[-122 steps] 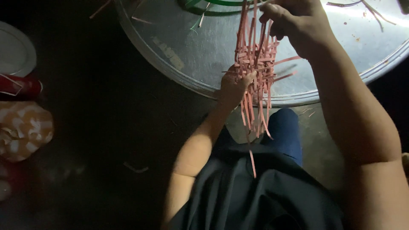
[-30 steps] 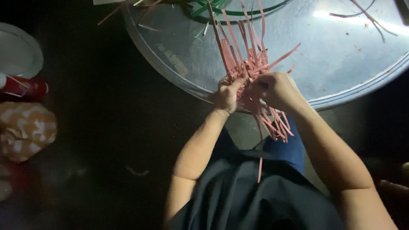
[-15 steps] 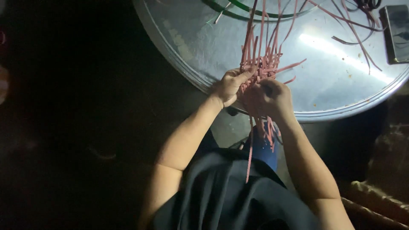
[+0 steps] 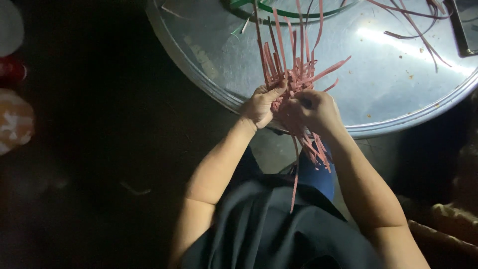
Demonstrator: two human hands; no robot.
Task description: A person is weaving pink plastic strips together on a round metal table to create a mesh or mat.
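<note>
Fingers (image 4: 271, 94) of the left hand (image 4: 259, 107) and right hand (image 4: 313, 112) are curled tight on a half-woven bundle of pink strips (image 4: 294, 74), held over the near rim of the round metal tray (image 4: 209, 74). Half a second ago the hands sat slightly apart; now they press together at the weave's centre. Four seconds ago the right hand was raised high, pulling strips upward.

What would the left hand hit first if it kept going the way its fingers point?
The left hand already grips the pink strip bundle; beyond it lies the round metal tray, though depth is unclear.
</note>
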